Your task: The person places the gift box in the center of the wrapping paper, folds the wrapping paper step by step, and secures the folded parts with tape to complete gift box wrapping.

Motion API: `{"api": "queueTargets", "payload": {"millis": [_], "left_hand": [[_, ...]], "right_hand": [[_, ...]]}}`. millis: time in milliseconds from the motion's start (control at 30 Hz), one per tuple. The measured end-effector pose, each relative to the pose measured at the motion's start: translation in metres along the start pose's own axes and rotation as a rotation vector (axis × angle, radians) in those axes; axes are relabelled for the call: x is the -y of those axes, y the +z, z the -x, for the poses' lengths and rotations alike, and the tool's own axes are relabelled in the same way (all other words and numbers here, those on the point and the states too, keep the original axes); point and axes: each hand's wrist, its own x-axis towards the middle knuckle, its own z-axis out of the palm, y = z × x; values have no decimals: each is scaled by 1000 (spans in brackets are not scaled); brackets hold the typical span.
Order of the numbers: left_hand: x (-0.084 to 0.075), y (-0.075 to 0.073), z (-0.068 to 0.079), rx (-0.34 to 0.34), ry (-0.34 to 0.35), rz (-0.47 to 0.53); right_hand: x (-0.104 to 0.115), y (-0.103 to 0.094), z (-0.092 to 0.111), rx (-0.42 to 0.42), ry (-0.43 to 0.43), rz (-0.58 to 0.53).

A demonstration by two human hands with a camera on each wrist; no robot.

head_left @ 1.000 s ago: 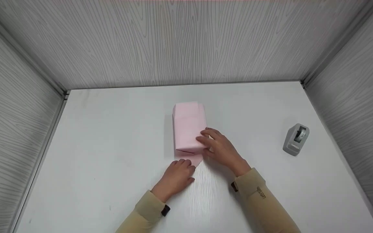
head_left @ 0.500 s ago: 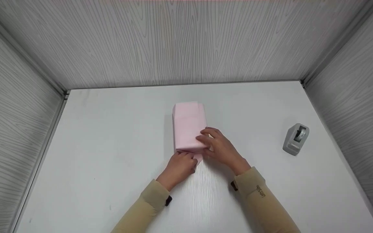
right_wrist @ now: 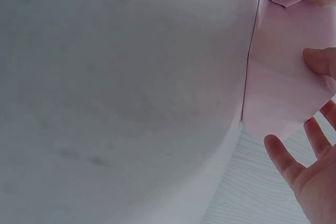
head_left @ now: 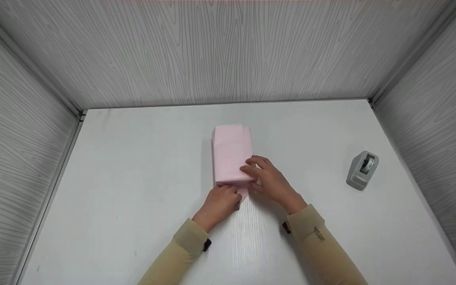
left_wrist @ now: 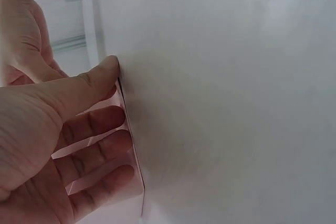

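A box-shaped package in pink paper [head_left: 232,152] lies on the white table, long side away from me. At its near end, my left hand [head_left: 219,204] holds the paper flap [head_left: 244,194], thumb at the lower edge and fingers against the pink surface in the left wrist view. Part of the flap sticks out to the right of that hand. My right hand [head_left: 271,182] rests at the near right corner, fingers spread along top and side. Its thumb [right_wrist: 320,61] presses on the end paper in the right wrist view.
A grey tape dispenser [head_left: 362,171] with a roll in it stands on the right part of the white table [head_left: 145,170]. Grey wood-grain panels [head_left: 220,55] rise at the back and on both sides.
My left hand has moved forward from the outer part of the flap to the package's near end, folding paper up against it. The right hand and package stay nearly still.
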Motion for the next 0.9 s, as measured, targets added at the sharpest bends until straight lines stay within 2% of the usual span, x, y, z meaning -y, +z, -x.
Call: {"api": "queueTargets", "payload": {"millis": [167,400,533,767,900], "left_hand": [[0,0,2,-37,1,3],[-1,-5,6,-49,-5,122],[-1,-8,8,-56,7,148],[1,-9,7,-106,1,136],[3,-7,6,-183,18,67]], "right_hand": [[0,0,0,-9,-16,-13],[-1,1,0,-18,-28,-13],[0,1,0,-12,-19,-14],[0,1,1,-12,-10,-12],[0,1,1,-3,7,-12]]}}
